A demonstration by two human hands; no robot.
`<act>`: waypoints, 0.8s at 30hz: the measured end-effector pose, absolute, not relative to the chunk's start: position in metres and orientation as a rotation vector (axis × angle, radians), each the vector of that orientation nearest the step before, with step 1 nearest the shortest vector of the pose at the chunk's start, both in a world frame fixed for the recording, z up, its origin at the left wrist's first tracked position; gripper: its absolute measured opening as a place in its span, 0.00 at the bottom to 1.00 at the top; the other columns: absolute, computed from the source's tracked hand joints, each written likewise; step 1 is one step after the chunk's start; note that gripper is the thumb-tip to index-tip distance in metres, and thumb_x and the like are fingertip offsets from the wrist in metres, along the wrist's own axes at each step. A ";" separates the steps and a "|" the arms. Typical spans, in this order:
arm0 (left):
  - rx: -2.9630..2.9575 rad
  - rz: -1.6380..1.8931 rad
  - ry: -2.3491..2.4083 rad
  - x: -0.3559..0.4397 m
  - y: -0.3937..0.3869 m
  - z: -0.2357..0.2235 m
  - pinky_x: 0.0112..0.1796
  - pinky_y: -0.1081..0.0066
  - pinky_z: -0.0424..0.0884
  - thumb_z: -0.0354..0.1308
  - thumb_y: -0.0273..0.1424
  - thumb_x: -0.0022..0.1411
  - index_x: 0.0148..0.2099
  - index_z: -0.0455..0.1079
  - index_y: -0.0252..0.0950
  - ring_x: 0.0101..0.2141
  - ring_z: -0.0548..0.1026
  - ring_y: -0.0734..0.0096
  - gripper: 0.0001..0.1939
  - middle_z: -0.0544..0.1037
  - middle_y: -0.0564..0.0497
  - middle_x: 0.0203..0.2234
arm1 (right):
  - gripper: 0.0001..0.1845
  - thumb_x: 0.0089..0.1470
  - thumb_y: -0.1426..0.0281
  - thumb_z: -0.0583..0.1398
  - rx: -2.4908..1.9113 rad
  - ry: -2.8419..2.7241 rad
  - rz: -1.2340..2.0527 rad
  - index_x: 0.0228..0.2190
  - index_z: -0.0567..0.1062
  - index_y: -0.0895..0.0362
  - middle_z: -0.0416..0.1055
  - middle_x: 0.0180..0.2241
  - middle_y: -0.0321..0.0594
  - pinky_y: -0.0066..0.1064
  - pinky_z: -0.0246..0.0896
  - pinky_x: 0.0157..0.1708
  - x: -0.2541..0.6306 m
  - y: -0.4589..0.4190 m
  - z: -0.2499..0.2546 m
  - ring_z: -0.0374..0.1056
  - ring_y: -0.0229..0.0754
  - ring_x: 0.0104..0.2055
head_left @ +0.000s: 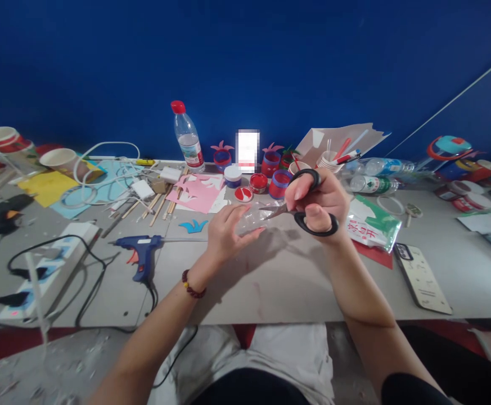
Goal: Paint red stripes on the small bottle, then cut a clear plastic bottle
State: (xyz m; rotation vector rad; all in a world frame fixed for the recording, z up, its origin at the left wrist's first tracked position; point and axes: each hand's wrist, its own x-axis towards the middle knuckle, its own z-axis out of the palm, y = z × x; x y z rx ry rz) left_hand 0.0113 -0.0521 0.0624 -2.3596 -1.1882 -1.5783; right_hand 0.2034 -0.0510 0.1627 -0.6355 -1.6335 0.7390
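My right hand (319,205) grips black-handled scissors (308,219), fingers through the loops, blades pointing left. The blades meet a clear piece of plastic (251,218) that my left hand (227,233) holds in a pinch above the grey table (270,281). A beaded bracelet circles my left wrist. Both hands hover over the table's middle, close together.
A blue glue gun (140,251) lies left of my hands, near a power strip (46,270) with black cables. A water bottle (187,136), pink paper (198,192), paint pots (258,182), wooden sticks and paper cups stand behind. A phone (422,277) and a green packet (372,225) lie right.
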 end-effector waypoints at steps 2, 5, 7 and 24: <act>-2.375 -1.583 -1.206 0.011 -0.052 0.060 0.43 0.60 0.78 0.66 0.46 0.59 0.54 0.67 0.43 0.42 0.80 0.61 0.25 0.81 0.48 0.42 | 0.25 0.53 0.41 0.60 -0.659 -1.645 0.742 0.30 0.67 0.50 0.64 0.24 0.35 0.34 0.59 0.23 0.203 -0.051 0.161 0.61 0.39 0.24; -2.372 -1.557 -1.202 0.011 -0.051 0.057 0.42 0.61 0.78 0.67 0.44 0.58 0.54 0.67 0.42 0.42 0.79 0.60 0.25 0.81 0.47 0.42 | 0.23 0.56 0.44 0.60 -0.680 -1.671 0.715 0.31 0.68 0.51 0.66 0.25 0.36 0.35 0.60 0.25 0.203 -0.050 0.157 0.62 0.39 0.25; -2.375 -1.523 -1.210 0.011 -0.051 0.056 0.41 0.61 0.78 0.67 0.44 0.58 0.53 0.68 0.41 0.42 0.79 0.60 0.24 0.81 0.46 0.42 | 0.20 0.58 0.47 0.59 -0.687 -1.706 0.692 0.31 0.69 0.51 0.67 0.25 0.36 0.35 0.59 0.26 0.203 -0.049 0.154 0.63 0.39 0.26; -2.531 -1.337 -1.379 0.004 -0.038 0.038 0.39 0.63 0.77 0.68 0.44 0.56 0.50 0.69 0.40 0.41 0.80 0.60 0.24 0.81 0.46 0.41 | 0.18 0.59 0.51 0.60 -0.729 -1.671 0.769 0.30 0.69 0.53 0.68 0.25 0.33 0.31 0.60 0.28 0.198 -0.014 0.128 0.64 0.36 0.27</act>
